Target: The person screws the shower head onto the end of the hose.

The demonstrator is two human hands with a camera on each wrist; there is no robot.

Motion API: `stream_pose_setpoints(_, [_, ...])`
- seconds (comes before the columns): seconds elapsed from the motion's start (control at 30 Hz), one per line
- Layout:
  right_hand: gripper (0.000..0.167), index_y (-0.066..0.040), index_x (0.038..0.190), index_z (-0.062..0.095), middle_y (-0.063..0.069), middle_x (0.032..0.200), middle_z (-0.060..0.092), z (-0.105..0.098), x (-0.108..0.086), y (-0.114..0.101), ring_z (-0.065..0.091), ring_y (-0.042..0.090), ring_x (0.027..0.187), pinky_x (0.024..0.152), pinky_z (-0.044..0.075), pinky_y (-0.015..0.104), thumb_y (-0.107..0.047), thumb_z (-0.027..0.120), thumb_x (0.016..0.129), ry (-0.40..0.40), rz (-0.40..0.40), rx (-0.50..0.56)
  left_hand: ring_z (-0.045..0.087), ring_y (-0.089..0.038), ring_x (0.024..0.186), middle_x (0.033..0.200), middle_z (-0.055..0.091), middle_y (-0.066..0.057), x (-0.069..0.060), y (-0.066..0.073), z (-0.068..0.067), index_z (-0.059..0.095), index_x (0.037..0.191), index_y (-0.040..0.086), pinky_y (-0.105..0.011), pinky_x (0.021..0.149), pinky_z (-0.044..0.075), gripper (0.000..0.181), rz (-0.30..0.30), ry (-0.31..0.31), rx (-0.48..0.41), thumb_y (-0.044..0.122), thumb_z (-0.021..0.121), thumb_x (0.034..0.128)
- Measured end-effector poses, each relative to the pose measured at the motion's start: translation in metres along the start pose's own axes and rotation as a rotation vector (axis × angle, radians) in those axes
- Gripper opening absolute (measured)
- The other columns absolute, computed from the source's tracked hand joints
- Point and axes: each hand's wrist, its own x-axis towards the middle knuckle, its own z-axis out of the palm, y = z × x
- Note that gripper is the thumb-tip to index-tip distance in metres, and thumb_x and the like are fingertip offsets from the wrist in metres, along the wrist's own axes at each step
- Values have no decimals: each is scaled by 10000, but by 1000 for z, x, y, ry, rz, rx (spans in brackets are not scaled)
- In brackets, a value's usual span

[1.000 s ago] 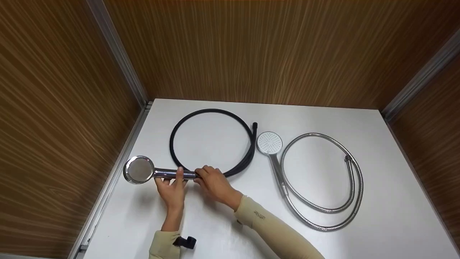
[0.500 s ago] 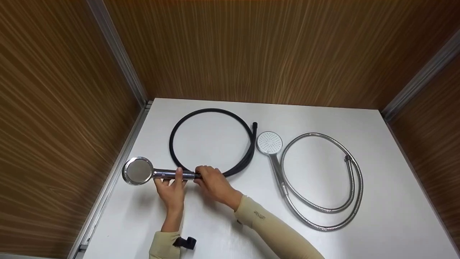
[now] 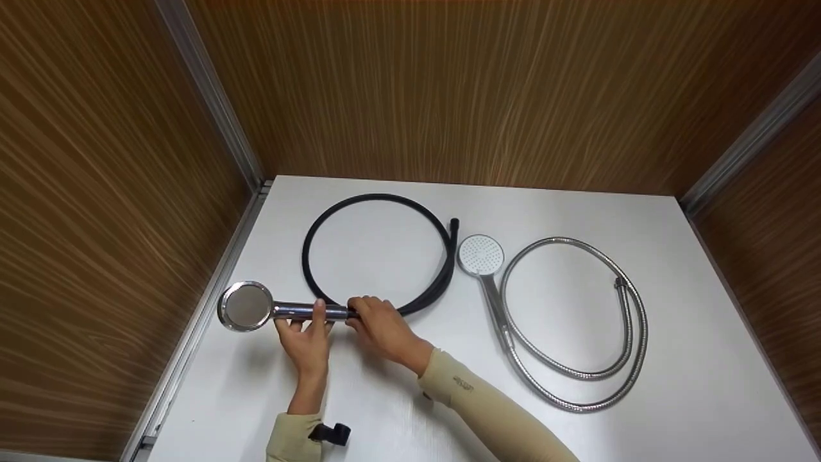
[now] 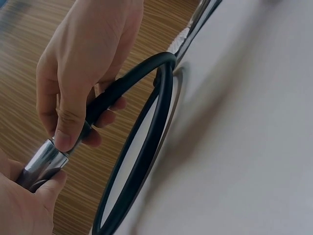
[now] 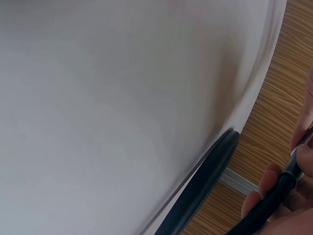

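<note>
A chrome shower head (image 3: 245, 307) with a round face lies across my left hand (image 3: 308, 350), whose thumb and fingers hold its handle (image 3: 292, 310). At the handle's lower end my right hand (image 3: 383, 327) pinches the end of a black shower hose (image 3: 375, 197). In the left wrist view the right thumb and fingers curl round the black hose (image 4: 110, 95), right beside the chrome handle end (image 4: 46, 164). The right wrist view shows the hose's collar (image 5: 292, 169) against the handle; fingers hide part of the joint. The rest of the hose loops on the white table.
A second shower head (image 3: 482, 255) with a white face lies right of the black loop, joined to a coiled metal hose (image 3: 580, 408). Wood-grain panels (image 3: 449, 90) stand behind and at both sides of the white table (image 3: 699, 333). A black strap mount (image 3: 331, 433) sits on the left sleeve.
The chrome shower head's face has shifted very slightly left and down. Both hands keep nearly the same place and hold; the second shower head and metal hose lie unmoved.
</note>
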Motion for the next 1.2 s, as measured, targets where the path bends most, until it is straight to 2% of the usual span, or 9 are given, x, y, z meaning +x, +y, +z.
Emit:
stream_pose_setpoints(0.3, [284, -75, 1296, 631, 62, 1121, 729, -2, 1, 0, 682, 214, 1011, 816, 605, 358, -276, 569, 1105, -23, -1, -10, 764, -146, 732, 961, 647, -140, -3, 0, 1, 302, 1576, 64, -343, 675, 700, 753, 27, -4, -36, -116, 676, 948])
stream_pose_setpoints(0.6, [273, -70, 1280, 585, 77, 1128, 687, -2, 1, 1, 658, 205, 983, 807, 596, 365, -237, 640, 1071, -18, 13, 52, 777, -159, 790, 1046, 645, -159, -6, -4, 1, 287, 1588, 94, -361, 745, 699, 767, 23, 17, -60, -102, 679, 958])
stream_pose_setpoints(0.87, [246, -72, 1264, 617, 63, 1106, 695, -1, 0, 2, 670, 204, 991, 783, 606, 361, -226, 635, 1073, 2, -10, 15, 783, -235, 791, 1036, 654, -140, -7, -4, 0, 331, 1541, 91, -318, 683, 700, 709, 36, 14, -24, -67, 703, 959])
stream_pose_setpoints(1.2, [277, -69, 1304, 627, 60, 1093, 709, -1, 0, 2, 666, 208, 980, 795, 603, 365, -250, 587, 1098, -22, -11, -2, 769, -164, 778, 1034, 624, -165, -6, -4, 1, 316, 1560, 100, -341, 726, 702, 733, 20, 9, -74, -106, 676, 956])
